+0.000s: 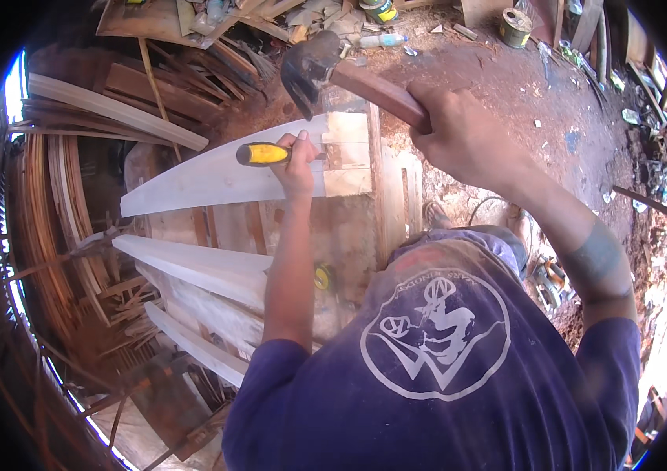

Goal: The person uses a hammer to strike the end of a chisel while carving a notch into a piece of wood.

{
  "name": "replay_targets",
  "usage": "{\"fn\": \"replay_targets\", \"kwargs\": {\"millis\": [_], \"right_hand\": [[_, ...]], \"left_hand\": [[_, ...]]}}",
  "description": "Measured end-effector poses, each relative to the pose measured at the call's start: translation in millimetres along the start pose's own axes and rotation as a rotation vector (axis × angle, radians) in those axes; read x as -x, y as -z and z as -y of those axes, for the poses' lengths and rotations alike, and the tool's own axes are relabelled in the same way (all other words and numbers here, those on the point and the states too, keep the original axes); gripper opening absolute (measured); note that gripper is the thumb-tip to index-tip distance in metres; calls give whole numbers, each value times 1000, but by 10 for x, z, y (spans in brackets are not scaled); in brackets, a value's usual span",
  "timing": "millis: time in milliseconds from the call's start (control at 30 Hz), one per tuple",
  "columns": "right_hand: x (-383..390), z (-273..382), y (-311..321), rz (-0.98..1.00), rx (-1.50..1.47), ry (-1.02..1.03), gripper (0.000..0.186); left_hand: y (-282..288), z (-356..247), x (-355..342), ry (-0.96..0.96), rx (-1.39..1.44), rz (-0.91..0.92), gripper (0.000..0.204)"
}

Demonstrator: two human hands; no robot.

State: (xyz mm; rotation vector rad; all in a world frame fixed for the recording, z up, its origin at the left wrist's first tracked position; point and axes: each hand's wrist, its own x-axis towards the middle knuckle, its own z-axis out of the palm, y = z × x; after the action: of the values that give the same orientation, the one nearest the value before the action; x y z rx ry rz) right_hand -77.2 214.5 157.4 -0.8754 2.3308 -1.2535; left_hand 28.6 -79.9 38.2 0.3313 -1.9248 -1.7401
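Observation:
My left hand [299,163] is closed around a chisel [258,154] with a yellow and black handle. The chisel lies over a pale tapered board [208,179], its handle end pointing left. What little shows of its blade is by the bare, lighter wood [347,129] at the board's right end; the cutting tip is hard to make out. In my right hand [465,135] is a claw hammer [380,96], gripped low on its wooden handle. The hammer head is raised up and to the left, above the far edge of the board, apart from the chisel.
More pale boards [192,263] lie nearer, on the left of the bench. A yellow tape measure [322,276] sits beside my left forearm. Timber stacks [74,212] stand at the left. Scraps, a plastic bottle [383,40] and a tin can [515,28] are on the littered ground beyond.

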Motion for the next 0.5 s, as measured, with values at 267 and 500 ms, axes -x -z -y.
{"fn": "replay_targets", "kwargs": {"millis": [267, 500], "right_hand": [[-181, 513, 201, -208, 59, 372, 22], [-231, 814, 106, -386, -25, 622, 20]], "left_hand": [[-1, 81, 67, -1, -16, -3, 37], [-211, -113, 119, -136, -113, -58, 38]]}}
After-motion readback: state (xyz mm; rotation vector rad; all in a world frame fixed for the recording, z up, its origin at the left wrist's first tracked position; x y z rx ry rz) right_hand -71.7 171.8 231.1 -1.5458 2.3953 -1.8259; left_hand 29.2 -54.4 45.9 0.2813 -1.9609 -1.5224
